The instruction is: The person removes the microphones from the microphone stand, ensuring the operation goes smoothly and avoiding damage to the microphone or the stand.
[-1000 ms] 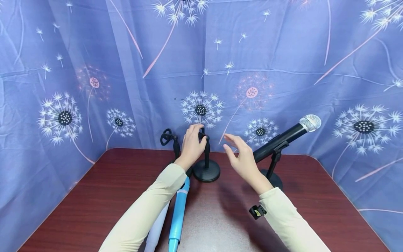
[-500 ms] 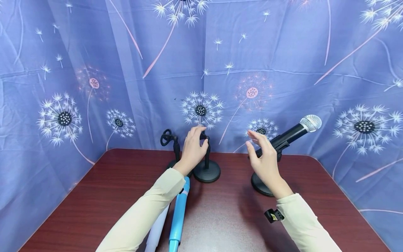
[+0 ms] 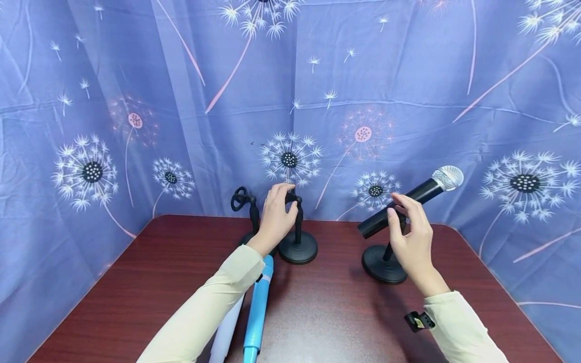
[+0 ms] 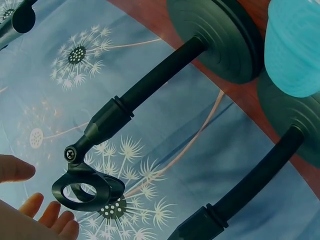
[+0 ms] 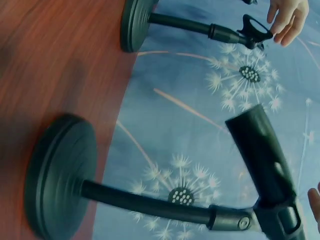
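Note:
My left hand (image 3: 276, 216) is held around the empty clip of the middle black microphone stand (image 3: 298, 248), thumb and fingers parted. The left wrist view has its fingertips right beside the clip ring (image 4: 103, 187), with a gap to the thumb. On the right, a black microphone (image 3: 426, 190) with a silver mesh head lies tilted in the clip of another stand (image 3: 382, 265). In front of that clip is my right hand (image 3: 414, 247), thumb and fingers curved but apart. From the right wrist, its fingertips (image 5: 314, 206) show at the edge, clear of the microphone handle (image 5: 260, 150).
A third stand (image 3: 254, 217) with an empty clip stands left of the middle one. A blue microphone-like handle (image 3: 256, 317) and a pale lavender one (image 3: 225, 330) lie partly under my left forearm. A dandelion-print curtain (image 3: 218, 151) hangs behind the reddish-brown table (image 3: 136, 282).
My right hand has moved rightward from beside the middle stand to in front of the microphone, uncovering its lower end and base. My left hand has hardly moved.

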Motion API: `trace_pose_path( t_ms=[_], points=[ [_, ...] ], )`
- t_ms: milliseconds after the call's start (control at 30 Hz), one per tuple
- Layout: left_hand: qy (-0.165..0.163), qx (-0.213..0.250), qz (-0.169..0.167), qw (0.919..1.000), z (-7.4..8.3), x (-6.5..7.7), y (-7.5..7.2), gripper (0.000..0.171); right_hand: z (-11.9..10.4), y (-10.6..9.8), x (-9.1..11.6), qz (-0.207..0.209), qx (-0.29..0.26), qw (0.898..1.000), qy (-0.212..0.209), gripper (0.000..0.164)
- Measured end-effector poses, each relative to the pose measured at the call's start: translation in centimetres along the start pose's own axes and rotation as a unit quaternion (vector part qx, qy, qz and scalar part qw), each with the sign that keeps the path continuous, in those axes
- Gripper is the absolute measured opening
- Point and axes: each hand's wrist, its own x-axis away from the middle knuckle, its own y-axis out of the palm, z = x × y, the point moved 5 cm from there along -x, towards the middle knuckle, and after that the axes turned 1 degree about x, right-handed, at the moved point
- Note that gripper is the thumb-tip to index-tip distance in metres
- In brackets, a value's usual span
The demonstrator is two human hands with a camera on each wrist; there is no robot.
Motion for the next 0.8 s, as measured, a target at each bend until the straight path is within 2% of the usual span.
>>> trace_pose_path(
  t_ms=[267,467,633,800],
  points=[
    [0.025,0.015,0.028,0.9992,0.2,0.0,-0.5,0.038,1.2,-2.1,0.3,0.055,0.020,0.998,0.030,0.028],
    [0.027,0.015,0.031,0.9990,0.2,0.1,-0.6,0.037,3.3,-3.1,1.4,0.081,0.031,0.993,0.084,0.028],
    [0.029,0.014,0.034,0.9989,0.3,0.3,-0.6,0.037,7.0,-3.6,3.1,0.069,0.054,0.984,0.152,0.029],
    [0.034,0.018,0.034,0.9987,0.5,0.5,-0.6,0.037,9.9,-3.5,4.6,0.032,0.063,0.972,0.225,0.032]
  ],
)
